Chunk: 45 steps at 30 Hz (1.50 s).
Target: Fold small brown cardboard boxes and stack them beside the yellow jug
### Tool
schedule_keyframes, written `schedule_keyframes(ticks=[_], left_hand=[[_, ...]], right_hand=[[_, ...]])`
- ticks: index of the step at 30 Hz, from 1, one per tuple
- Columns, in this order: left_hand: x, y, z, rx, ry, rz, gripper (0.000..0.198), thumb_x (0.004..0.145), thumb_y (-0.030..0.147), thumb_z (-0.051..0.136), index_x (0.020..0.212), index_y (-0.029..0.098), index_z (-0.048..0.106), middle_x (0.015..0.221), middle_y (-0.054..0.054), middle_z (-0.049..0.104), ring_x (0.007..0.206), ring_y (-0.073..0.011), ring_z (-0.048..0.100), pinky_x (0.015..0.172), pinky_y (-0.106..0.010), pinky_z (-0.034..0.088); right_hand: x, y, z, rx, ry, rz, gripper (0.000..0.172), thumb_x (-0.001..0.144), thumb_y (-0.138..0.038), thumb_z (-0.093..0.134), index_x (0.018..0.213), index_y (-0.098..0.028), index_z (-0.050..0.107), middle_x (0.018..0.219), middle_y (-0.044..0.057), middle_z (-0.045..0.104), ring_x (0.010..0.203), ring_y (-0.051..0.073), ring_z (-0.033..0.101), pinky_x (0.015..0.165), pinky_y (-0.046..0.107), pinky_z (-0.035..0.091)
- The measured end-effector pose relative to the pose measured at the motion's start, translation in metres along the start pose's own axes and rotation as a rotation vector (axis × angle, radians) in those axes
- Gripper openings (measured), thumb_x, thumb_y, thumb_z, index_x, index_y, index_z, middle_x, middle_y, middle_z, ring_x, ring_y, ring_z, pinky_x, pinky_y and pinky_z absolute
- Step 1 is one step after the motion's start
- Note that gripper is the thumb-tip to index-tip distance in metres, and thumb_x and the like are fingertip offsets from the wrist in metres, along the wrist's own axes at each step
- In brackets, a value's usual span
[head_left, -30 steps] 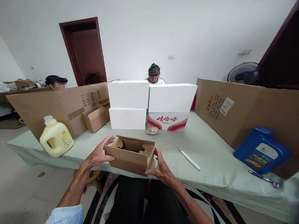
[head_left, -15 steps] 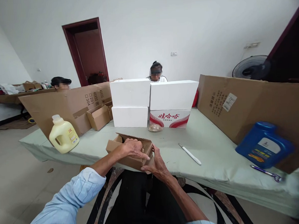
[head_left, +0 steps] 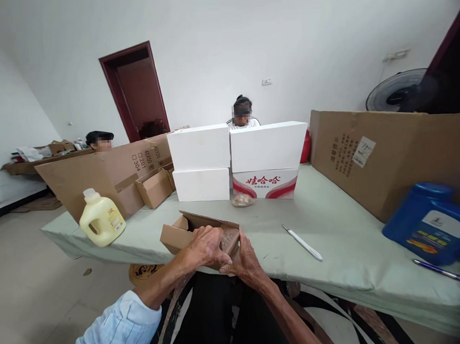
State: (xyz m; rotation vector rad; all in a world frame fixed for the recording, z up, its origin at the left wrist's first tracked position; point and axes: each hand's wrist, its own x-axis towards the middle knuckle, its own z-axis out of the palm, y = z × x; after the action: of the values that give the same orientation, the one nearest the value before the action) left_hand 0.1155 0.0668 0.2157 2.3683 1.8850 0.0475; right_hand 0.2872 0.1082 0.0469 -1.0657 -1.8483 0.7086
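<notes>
A small brown cardboard box [head_left: 174, 238] with raised flaps is held tilted at the front edge of the table. My left hand [head_left: 208, 247] reaches over its near side, fingers curled into the opening and thumb on the right end. My right hand [head_left: 246, 259] grips that right end, fingers behind and thumb in front. Between the hands a printed brown flap or panel shows; how it joins the box is partly hidden. A white-handled knife [head_left: 302, 243] lies to the right of my hands. Beyond the box sits a small clear bag [head_left: 242, 200] with pale contents.
White boxes [head_left: 201, 184] stand stacked at the back, beside a red-printed carton [head_left: 265, 184]. Left are a yellow jug [head_left: 100, 221] and another small cardboard box [head_left: 155, 189]. A blue jug [head_left: 431, 224], purple pen-like tool [head_left: 442, 273] and large carton [head_left: 354, 159] are right. Two people sit beyond.
My left hand has shifted slightly right on the box, and more of the printed panel at the right end shows between my hands. The camera view has turned a little.
</notes>
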Motion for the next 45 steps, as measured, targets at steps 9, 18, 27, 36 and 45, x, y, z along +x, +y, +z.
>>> schedule_keyframes(ticks=[9, 18, 27, 36, 45], left_hand=[[0.003, -0.006, -0.011, -0.020, -0.023, 0.057, 0.031, 0.073, 0.039, 0.087, 0.094, 0.022, 0.071, 0.099, -0.009, 0.077, 0.102, -0.0340, 0.072, 0.080, -0.038, 0.048], [-0.026, 0.013, 0.025, 0.027, 0.157, 0.283, 0.045, 0.094, 0.014, 0.063, 0.138, 0.019, 0.057, 0.119, -0.018, 0.074, 0.113, -0.0361, 0.071, 0.103, -0.050, 0.045], [-0.012, -0.099, -0.057, -0.184, -0.100, 0.187, 0.069, 0.071, 0.062, 0.088, 0.126, 0.023, 0.077, 0.118, -0.011, 0.079, 0.109, -0.0357, 0.070, 0.092, -0.038, 0.049], [0.030, -0.158, -0.044, -0.205, -0.168, 0.060, 0.043, 0.062, 0.038, 0.087, 0.102, 0.024, 0.080, 0.106, -0.008, 0.080, 0.105, -0.0304, 0.070, 0.086, -0.031, 0.052], [0.032, -0.182, -0.027, -0.334, -0.171, 0.039, 0.015, 0.059, 0.030, 0.075, 0.072, 0.022, 0.073, 0.069, -0.003, 0.069, 0.077, -0.0269, 0.067, 0.073, -0.033, 0.049]], right_hand=[[0.016, -0.007, -0.007, -0.055, -0.011, 0.069, 0.111, 0.057, -0.049, 0.099, 0.152, -0.027, 0.046, 0.133, 0.010, 0.062, 0.126, 0.041, 0.055, 0.108, 0.056, 0.044], [0.015, 0.012, -0.005, 0.080, 0.064, 0.008, 0.067, 0.066, -0.065, 0.092, 0.113, -0.024, 0.068, 0.112, 0.010, 0.072, 0.105, 0.036, 0.064, 0.091, 0.047, 0.054], [0.015, 0.011, -0.016, 0.325, -0.035, 0.176, 0.063, 0.064, -0.064, 0.093, 0.106, -0.021, 0.073, 0.106, 0.009, 0.077, 0.101, 0.034, 0.068, 0.080, 0.041, 0.058], [0.017, 0.006, -0.022, 0.186, -0.087, 0.033, 0.064, 0.075, -0.056, 0.088, 0.128, -0.024, 0.074, 0.116, 0.008, 0.078, 0.108, 0.036, 0.069, 0.087, 0.041, 0.059], [0.021, 0.000, -0.024, 0.208, -0.087, 0.037, 0.054, 0.073, -0.060, 0.090, 0.112, -0.024, 0.079, 0.110, 0.006, 0.079, 0.104, 0.033, 0.070, 0.089, 0.040, 0.059]])
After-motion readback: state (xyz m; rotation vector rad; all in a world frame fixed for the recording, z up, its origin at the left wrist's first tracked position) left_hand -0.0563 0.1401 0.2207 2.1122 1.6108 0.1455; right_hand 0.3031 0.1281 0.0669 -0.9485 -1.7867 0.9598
